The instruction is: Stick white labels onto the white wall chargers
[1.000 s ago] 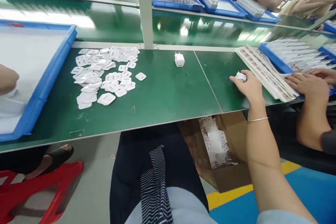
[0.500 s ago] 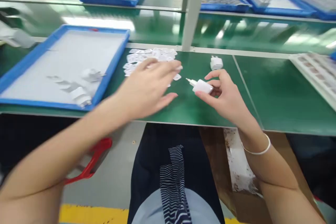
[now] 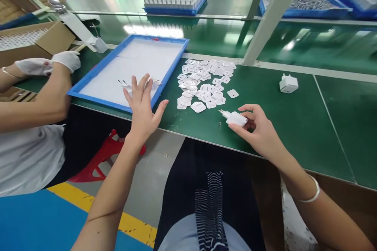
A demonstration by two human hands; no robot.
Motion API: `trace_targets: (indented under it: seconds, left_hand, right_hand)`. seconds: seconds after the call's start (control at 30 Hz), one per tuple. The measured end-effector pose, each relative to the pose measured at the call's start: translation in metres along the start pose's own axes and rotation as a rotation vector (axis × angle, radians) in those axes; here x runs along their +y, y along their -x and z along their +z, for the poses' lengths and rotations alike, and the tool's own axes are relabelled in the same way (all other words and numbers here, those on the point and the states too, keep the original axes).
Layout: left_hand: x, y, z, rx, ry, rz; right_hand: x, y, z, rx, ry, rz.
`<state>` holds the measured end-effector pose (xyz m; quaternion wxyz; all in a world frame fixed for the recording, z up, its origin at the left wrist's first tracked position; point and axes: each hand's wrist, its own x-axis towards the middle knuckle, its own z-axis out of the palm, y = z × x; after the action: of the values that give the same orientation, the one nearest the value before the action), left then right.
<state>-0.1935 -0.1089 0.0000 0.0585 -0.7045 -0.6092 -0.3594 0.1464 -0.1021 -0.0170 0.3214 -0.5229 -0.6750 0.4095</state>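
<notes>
My right hand (image 3: 259, 129) pinches a white plug adapter (image 3: 235, 119) by its body, just above the green bench, its two pins aimed to the left. With fingers spread, my left hand (image 3: 143, 111) hovers over the near right corner of a blue-rimmed tray (image 3: 173, 72). A few white plug adapters (image 3: 125, 85) lie in that tray, partly hidden behind my fingers. Between the tray and my right hand spreads a heap of thin white square pieces (image 3: 203, 82). Another white plug adapter (image 3: 288, 84) stands on the bench beyond my right hand.
A slanted metal post (image 3: 273, 19) rises behind the bench. On the shelf stand a tray of upright white parts (image 3: 176, 0) and a blue tray of grey cables (image 3: 312, 0). At left, a co-worker's gloved hands (image 3: 66, 61) are near a carton (image 3: 55, 39).
My left hand has moved left from above the white pieces to the tray, fingers spreading. My right hand keeps hold of the adapter. The view has swung left, bringing the co-worker in.
</notes>
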Motion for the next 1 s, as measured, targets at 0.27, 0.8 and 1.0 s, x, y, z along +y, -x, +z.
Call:
trace_targets:
  seconds: [0.27, 0.8, 1.0]
  left_hand:
    - [0.111, 0.035, 0.047, -0.231, 0.371, 0.434]
    - [0.119, 0.022, 0.062, -0.674, 1.039, 0.091]
    - [0.124, 0.031, 0.074, -0.466, 1.177, -0.081]
  right_hand:
    - [-0.032, 0.016, 0.022, 0.003, -0.023, -0.124]
    - [-0.026, -0.007, -0.019, -0.094, -0.097, -0.226]
    - [-0.026, 0.014, -0.019, 0.246, -0.329, -0.162]
